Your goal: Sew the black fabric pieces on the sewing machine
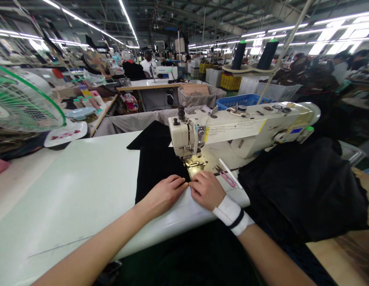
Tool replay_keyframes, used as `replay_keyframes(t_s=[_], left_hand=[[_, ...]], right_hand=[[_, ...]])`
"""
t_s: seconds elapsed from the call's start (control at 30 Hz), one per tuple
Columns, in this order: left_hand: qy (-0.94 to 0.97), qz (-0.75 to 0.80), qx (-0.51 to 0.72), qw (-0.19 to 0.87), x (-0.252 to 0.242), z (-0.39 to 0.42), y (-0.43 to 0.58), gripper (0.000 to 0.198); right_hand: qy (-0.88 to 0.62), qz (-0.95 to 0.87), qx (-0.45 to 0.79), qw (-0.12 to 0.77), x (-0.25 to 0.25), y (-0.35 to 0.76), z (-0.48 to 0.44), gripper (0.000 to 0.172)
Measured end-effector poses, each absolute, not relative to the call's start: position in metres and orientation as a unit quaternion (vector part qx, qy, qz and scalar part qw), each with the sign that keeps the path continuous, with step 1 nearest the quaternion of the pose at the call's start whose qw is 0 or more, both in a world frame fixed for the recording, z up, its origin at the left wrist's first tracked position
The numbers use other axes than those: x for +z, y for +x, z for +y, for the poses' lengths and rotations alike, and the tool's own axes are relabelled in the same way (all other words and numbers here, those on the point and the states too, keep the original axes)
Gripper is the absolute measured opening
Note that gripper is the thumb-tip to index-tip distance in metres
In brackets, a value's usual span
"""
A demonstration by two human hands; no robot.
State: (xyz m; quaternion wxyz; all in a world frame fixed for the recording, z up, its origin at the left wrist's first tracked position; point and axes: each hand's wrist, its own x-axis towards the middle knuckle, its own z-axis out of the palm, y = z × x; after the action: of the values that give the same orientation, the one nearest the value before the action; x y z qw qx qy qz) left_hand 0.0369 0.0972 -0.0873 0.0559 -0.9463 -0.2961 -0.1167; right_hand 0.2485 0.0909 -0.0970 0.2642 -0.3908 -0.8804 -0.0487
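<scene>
A black fabric piece (160, 169) lies flat on the pale sewing table, its right edge running to the needle area of a white sewing machine (184, 137). My left hand (166, 191) rests on the fabric's near right corner, fingers together and pinching its edge. Right beside it, my right hand (206, 190), with a white wristband (232, 214), has curled fingers closed at the same corner. The fingertips of both hands almost meet in front of the lit presser foot (194, 163). Pink thread snips (228, 178) and a white pen-like stick (230, 172) lie just right of my right hand.
A heap of black fabric (303, 190) covers the table's right side. A green-rimmed fan (26, 99) stands at the left. Behind the machine are a blue basket (241, 101) and a grey cloth-lined bin (133, 121). Dark thread cones (268, 53) stand above, and other people work farther back.
</scene>
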Motion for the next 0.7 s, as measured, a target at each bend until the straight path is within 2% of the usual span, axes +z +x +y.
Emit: replay_keyframes(t_s=[0.23, 0.37, 0.57, 0.7], left_hand=[[-0.941, -0.311, -0.131, 0.016, -0.078, 0.129, 0.032, 0.034], [-0.936, -0.332, -0.119, 0.014, -0.073, 0.145, 0.031, 0.034], [-0.927, -0.35, -0.137, 0.008, -0.075, 0.162, 0.027, 0.036], [-0.913, -0.371, -0.171, -0.003, -0.083, 0.166, 0.028, 0.041]], right_hand=[[-0.411, -0.874, -0.062, 0.252, -0.095, 0.237, 0.125, 0.014], [-0.424, -0.865, -0.057, 0.261, -0.095, 0.233, 0.137, 0.009], [-0.449, -0.83, -0.038, 0.328, -0.095, 0.248, 0.099, 0.013], [-0.473, -0.781, -0.03, 0.406, -0.088, 0.293, 0.052, 0.017]])
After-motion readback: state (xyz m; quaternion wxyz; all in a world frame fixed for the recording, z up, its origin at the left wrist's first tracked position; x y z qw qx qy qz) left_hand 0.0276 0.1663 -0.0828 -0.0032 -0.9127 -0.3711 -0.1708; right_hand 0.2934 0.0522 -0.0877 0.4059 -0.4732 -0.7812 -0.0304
